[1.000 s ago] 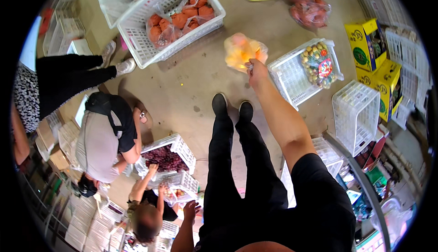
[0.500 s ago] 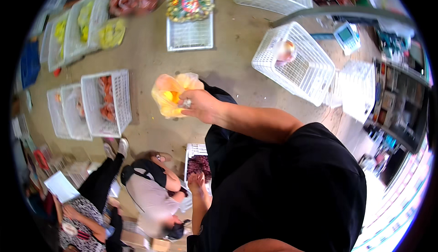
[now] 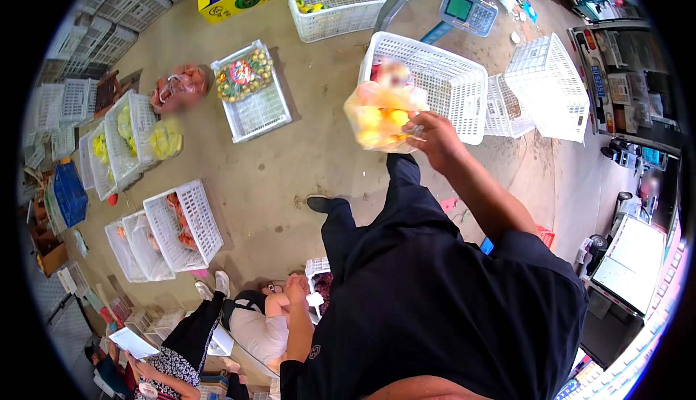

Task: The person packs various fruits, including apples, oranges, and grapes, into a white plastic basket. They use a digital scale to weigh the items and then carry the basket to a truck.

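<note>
My right hand (image 3: 433, 139) is closed on the gathered neck of a thin, see-through plastic bag of yellow-orange round fruit (image 3: 377, 121). The bag hangs before the near left side of a tall white slatted crate (image 3: 449, 59) and covers part of its rim. A blurred pale and reddish bundle (image 3: 394, 74) shows inside that crate. My left hand (image 3: 296, 290) is low at my left side, beside a white crate of dark red grapes (image 3: 322, 288). Its fingers are too small to read, and a small white patch shows beside it.
A scale's display (image 3: 467, 10) stands on a post behind the tall crate, with nested crates (image 3: 547, 85) to its right. A shallow crate (image 3: 254, 110) holds netted round produce. Crates of bagged goods (image 3: 185, 226) line the left. A crouching person (image 3: 254, 335) is at lower left.
My right hand has carried the bag of fruit rightward, from over the bare floor to the tall white crate. My view has turned, and a dark shoe now shows below me.
</note>
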The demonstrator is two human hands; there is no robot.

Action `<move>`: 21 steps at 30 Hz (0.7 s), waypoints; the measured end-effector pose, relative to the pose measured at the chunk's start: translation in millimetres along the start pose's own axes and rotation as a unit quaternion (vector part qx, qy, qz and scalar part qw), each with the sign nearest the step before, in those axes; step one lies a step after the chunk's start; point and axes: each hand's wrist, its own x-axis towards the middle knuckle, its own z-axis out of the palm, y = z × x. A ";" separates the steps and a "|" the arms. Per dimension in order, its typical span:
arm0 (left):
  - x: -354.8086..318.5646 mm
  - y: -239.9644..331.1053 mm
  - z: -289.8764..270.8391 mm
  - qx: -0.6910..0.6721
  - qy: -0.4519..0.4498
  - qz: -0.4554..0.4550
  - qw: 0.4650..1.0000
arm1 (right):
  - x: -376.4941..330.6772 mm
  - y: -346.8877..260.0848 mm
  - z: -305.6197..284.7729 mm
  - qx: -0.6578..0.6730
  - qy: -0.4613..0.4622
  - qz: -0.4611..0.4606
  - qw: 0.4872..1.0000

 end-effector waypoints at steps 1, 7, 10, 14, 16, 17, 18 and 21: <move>-2.0 2.4 12.2 0.015 0.001 0.002 1.000 | 8.6 -11.0 -20.7 0.002 0.020 0.001 1.000; -31.6 -8.8 94.7 -0.009 0.032 0.023 0.999 | 102.9 -51.3 -136.0 -0.002 0.133 0.016 0.991; -61.7 -35.6 115.6 0.037 -0.021 -0.007 0.999 | 168.0 -54.0 -204.8 -0.057 0.128 0.047 0.989; -162.5 -21.4 229.3 0.128 0.047 -0.047 0.989 | 244.3 -42.8 -261.2 -0.072 0.141 0.079 0.984; -165.8 -28.1 237.2 0.125 0.046 -0.043 0.990 | 283.9 -24.7 -290.0 -0.072 0.157 0.074 0.982; -175.2 -23.0 246.1 0.136 0.059 -0.047 0.988 | 300.2 -18.7 -303.7 -0.066 0.168 0.084 0.980; -177.9 -20.7 259.9 0.140 0.067 -0.046 0.987 | 321.8 -19.1 -315.5 -0.062 0.177 0.084 0.979; -187.8 -18.2 267.8 0.182 0.084 -0.054 0.978 | 373.7 -7.9 -344.6 -0.092 0.193 0.087 0.973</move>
